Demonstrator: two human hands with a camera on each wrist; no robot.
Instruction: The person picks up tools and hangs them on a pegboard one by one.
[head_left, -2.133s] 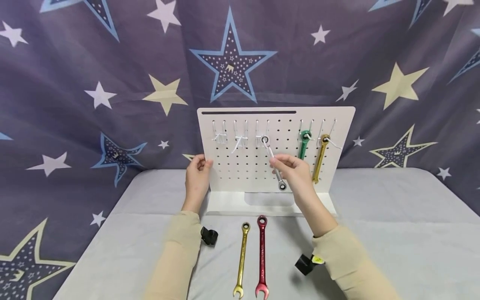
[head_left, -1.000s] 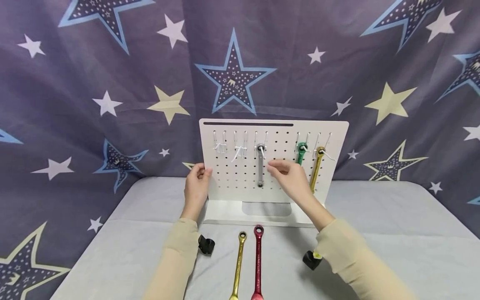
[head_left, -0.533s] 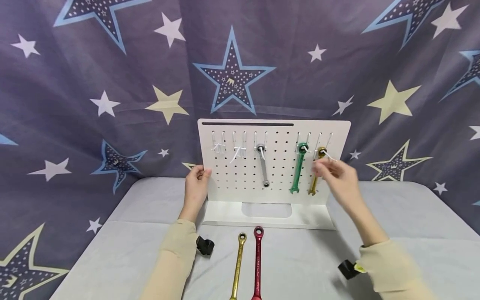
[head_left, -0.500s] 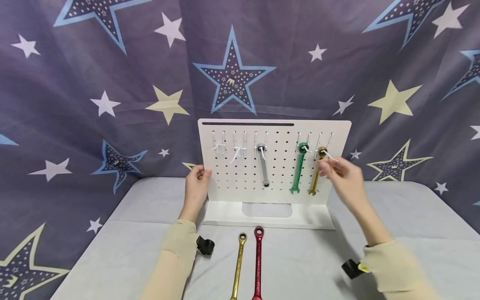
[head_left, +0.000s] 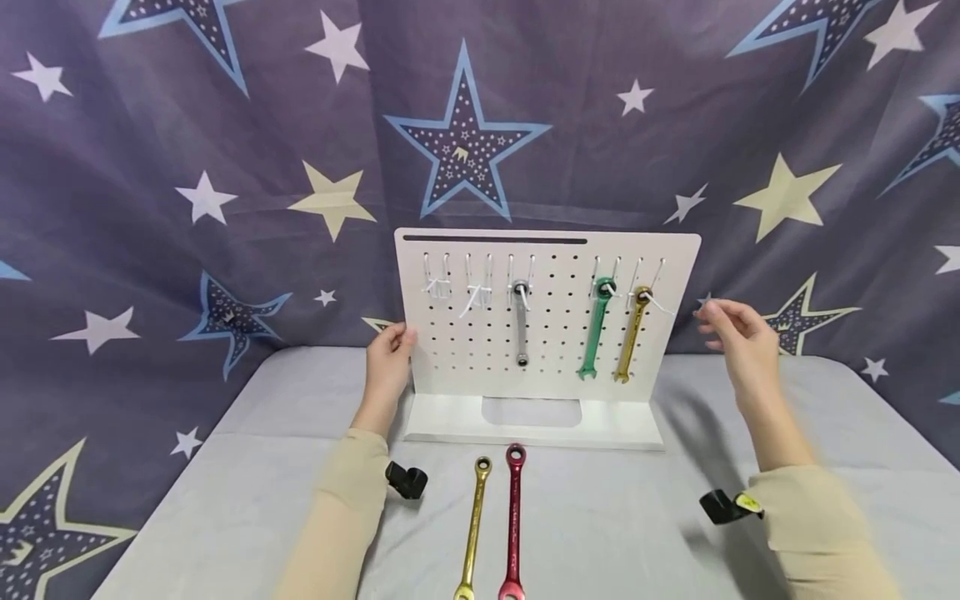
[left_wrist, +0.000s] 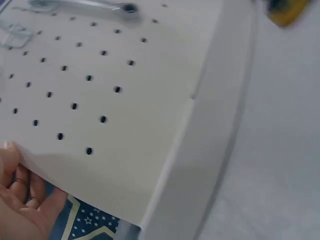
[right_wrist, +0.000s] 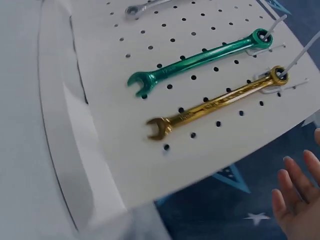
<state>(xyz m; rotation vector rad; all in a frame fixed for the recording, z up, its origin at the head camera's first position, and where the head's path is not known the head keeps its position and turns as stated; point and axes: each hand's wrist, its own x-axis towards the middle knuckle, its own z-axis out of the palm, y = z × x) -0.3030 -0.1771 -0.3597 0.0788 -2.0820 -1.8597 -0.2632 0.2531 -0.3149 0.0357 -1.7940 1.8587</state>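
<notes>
My left hand (head_left: 387, 360) grips the left edge of a white pegboard (head_left: 480, 379), thumb in front and fingers behind. Off the board's right edge, my right hand (head_left: 742, 343) is held in the air with loosely bent fingers and nothing in it. From the third hook from the left hangs a silver wrench (head_left: 522, 333). Farther right hang a green wrench (head_left: 595, 333) and, nearest the right hand, a gold wrench (head_left: 632, 337), both with their open ends down. On the table in front lie a smaller gold wrench (head_left: 475, 525) and a red wrench (head_left: 514, 521).
Two bare white hooks, a left one (head_left: 438, 287) and another beside it (head_left: 477, 292), stick out from the board. The board's base (head_left: 450, 421) stands on a grey cloth-covered table (head_left: 600, 517). Behind hangs a star-patterned curtain (head_left: 585, 175).
The silver wrench, earlier in my right hand, now hangs on its hook. The right hand has let go and moved right, past the hanging gold wrench. My left hand stays at the board's edge.
</notes>
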